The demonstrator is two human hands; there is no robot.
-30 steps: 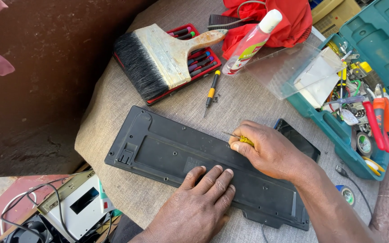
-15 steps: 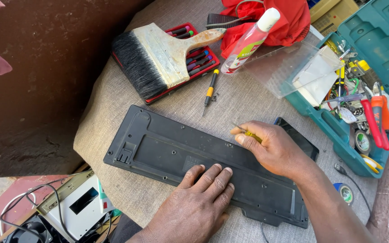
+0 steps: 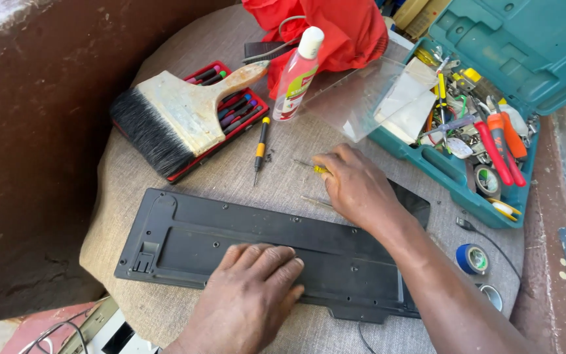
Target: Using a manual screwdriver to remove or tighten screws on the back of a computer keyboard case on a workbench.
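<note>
A long flat black plastic keyboard back (image 3: 191,239) lies across the lower middle of the frame on a round grey cloth-covered surface (image 3: 132,177). The left hand (image 3: 250,292) lies flat on it at the bottom, with the fingers spread and holding nothing. The right hand (image 3: 355,187) sits in the middle of the frame, just above the keyboard's top edge. Its grip is closed on a thin screwdriver with a yellow handle (image 3: 320,169), whose metal tip pokes out to the left.

A small black and yellow screwdriver (image 3: 260,147) lies near that tip. A big old paintbrush with black bristles (image 3: 171,121) rests on a red tray of little screwdrivers (image 3: 244,108) in the upper left. A clear bottle with a white cap (image 3: 299,75) lies against a red cloth (image 3: 342,29) at the top. An open teal toolbox full of tools (image 3: 525,59) fills the upper right, with red-handled pliers (image 3: 496,147) inside. A roll of blue tape (image 3: 473,259) sits at the lower right.
</note>
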